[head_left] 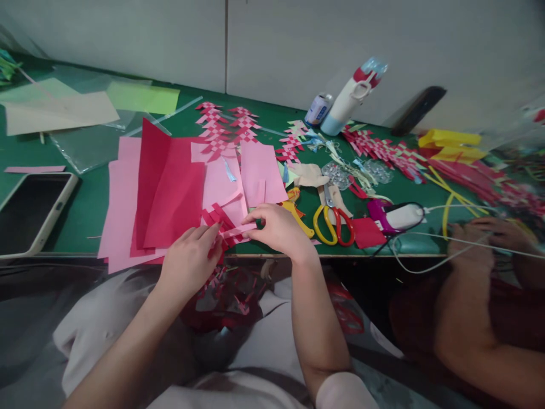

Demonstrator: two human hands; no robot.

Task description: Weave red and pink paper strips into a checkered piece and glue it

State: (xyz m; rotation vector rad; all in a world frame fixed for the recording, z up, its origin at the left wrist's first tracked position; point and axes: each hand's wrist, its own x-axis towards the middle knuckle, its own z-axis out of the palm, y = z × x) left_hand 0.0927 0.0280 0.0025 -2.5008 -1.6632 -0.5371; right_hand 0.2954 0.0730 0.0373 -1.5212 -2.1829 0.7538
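Observation:
Between my two hands is a small weave of pink and red paper strips (230, 233) at the table's front edge. My left hand (191, 255) is closed on the weave's left side, its fingertips partly hidden. A pink strip end is pinched between the thumb and fingers of my right hand (275, 227). Red paper sheets (174, 193) lie over pink paper sheets (121, 199) just left of and beyond my hands. More pink paper (261, 167) lies behind the weave. Two finished-looking woven red and pink paper pieces (212, 128) rest farther back.
Right of my hands lie yellow-and-red-handled scissors (326, 224) and a yellow tool (298, 216). A phone (34, 213) is at the left. A bottle (347, 105) and a can (318, 109) stand behind. White cables (443, 264) cross near a co-worker's hands (477, 244) at right.

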